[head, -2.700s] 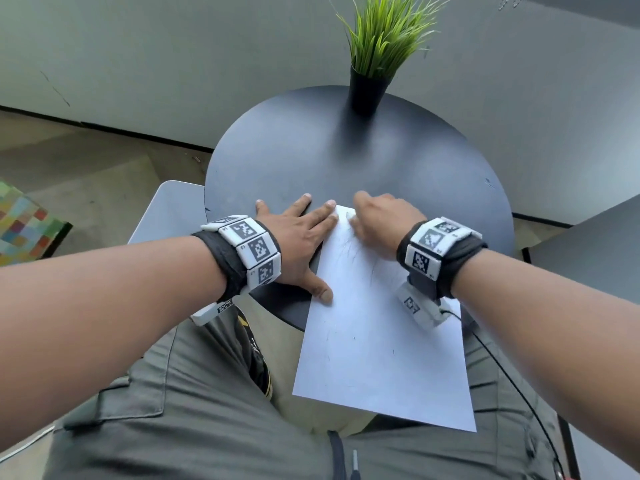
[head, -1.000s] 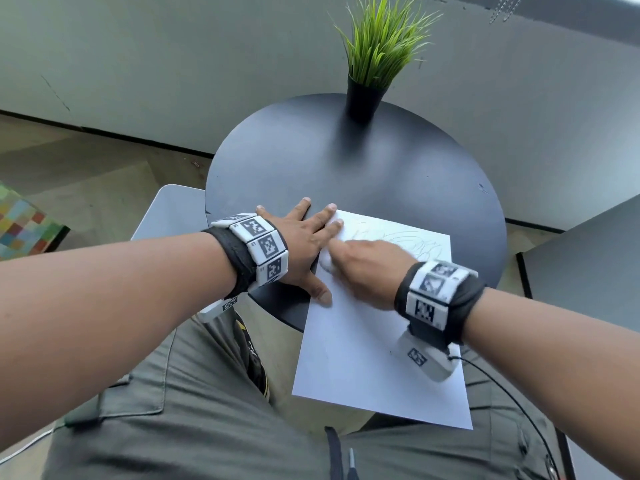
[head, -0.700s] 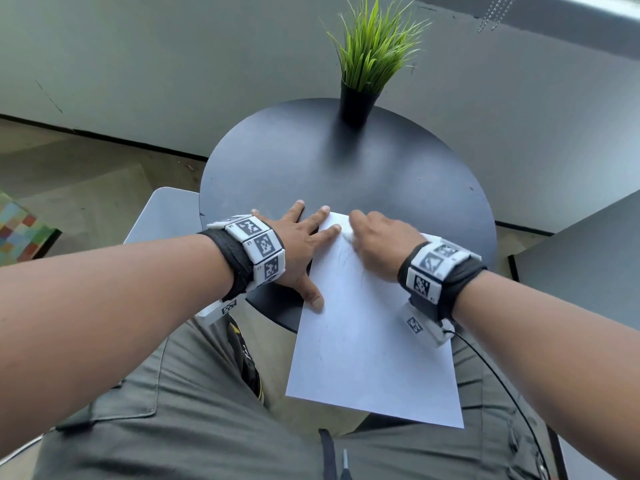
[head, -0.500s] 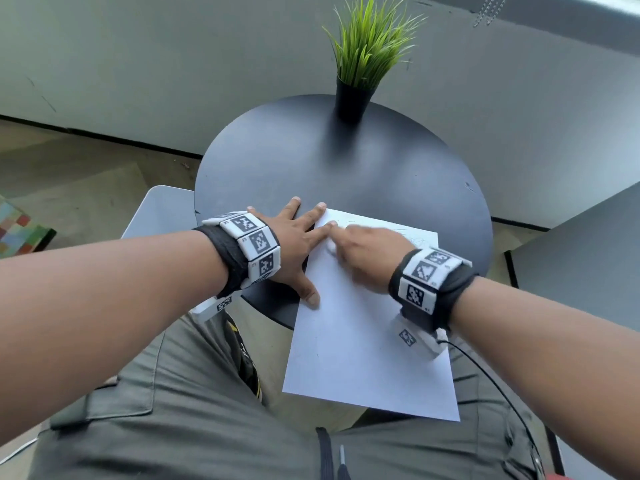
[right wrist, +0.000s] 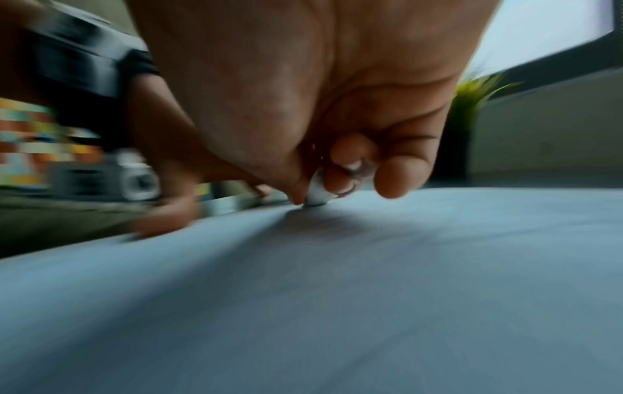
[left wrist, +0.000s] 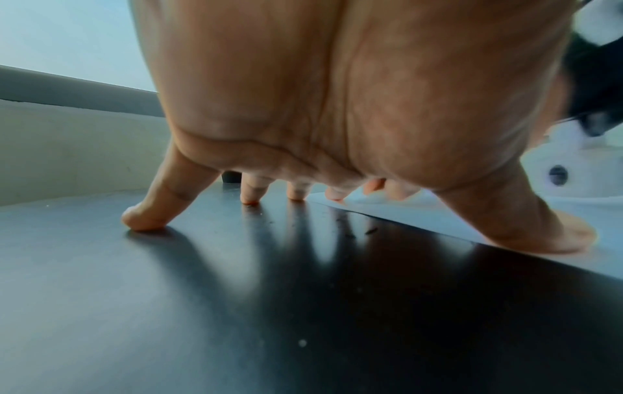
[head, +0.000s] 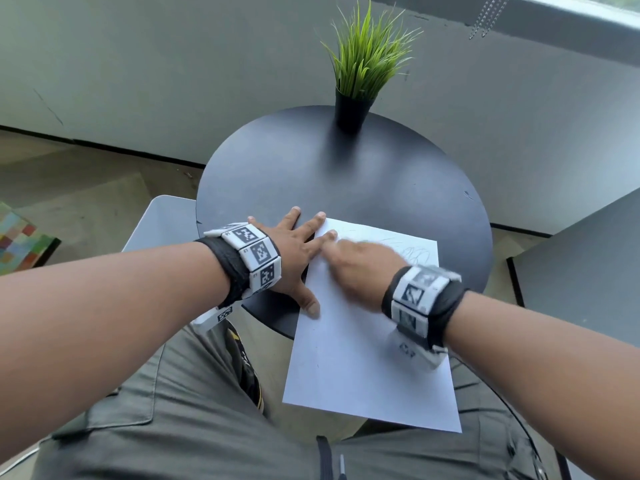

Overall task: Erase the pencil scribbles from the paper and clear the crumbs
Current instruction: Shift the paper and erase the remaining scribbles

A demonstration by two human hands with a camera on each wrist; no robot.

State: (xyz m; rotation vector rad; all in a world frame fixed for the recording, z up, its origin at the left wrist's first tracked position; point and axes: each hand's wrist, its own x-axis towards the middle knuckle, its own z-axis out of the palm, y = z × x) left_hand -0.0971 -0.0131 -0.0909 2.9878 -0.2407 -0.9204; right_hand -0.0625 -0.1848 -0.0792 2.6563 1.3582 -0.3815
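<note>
A white sheet of paper (head: 360,362) lies on the round black table (head: 339,181) and overhangs its near edge above my lap. Faint pencil scribbles (head: 414,249) show near the sheet's far right corner. My left hand (head: 294,251) lies flat with spread fingers, index and thumb pressing the paper's left edge (left wrist: 418,213). My right hand (head: 360,265), blurred by motion, pinches a small white eraser (right wrist: 316,193) and presses it onto the paper near the far left corner. Dark eraser crumbs (left wrist: 350,229) lie on the table beside the paper's edge.
A black pot with green grass-like plant (head: 360,74) stands at the table's far side. A white chair seat (head: 162,220) sits left of the table, a grey surface (head: 585,265) to the right, a colourful mat (head: 20,244) on the floor at far left.
My right hand keeps rubbing the eraser back and forth across the far part of the paper, and has now slid back toward the left corner. My left hand has stayed flat on the paper's edge.
</note>
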